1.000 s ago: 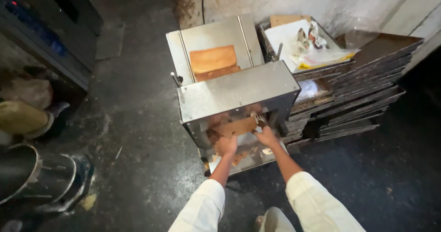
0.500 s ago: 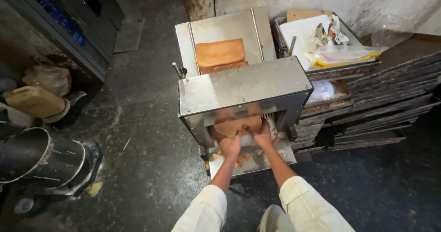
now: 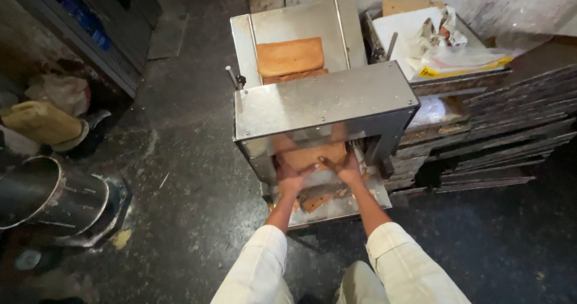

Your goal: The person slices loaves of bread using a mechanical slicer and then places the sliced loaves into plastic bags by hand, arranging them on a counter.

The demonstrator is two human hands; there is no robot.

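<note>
**Both hands on the loaf at the slicer's mouth**

While the loaf (image 3: 312,155) sits at the slicer's (image 3: 324,108) front opening, under the steel hood, I've got my left hand (image 3: 291,178) on its left end and my right hand (image 3: 345,168) on its right end. Grip: fingers spread and pressed flat against the crust, squeezing from both sides, not wrapped round it.

Handling, my read:
- Light, soft crumb under a firm crust. If it's already cut, slices will fan or buckle unless the ends stay pressed together.
- Best hold is where I am: palms on the two end faces, even pressure, low down. Pinching the top would dent it.
- Not slippery, but crumbly; scraps already litter the tray (image 3: 336,211) below.

Edges and room:
- Hood edge is just above my knuckles, side walls close on both hands. Blades not visible from here, so can't tell how near they are.
- Open room is straight back toward me, over the tray.
- Pan stack (image 3: 499,129) is close on the right; floor (image 3: 186,178) on the left is open.
- Second loaf (image 3: 290,56) sits on the rear chute, well apart.
</note>
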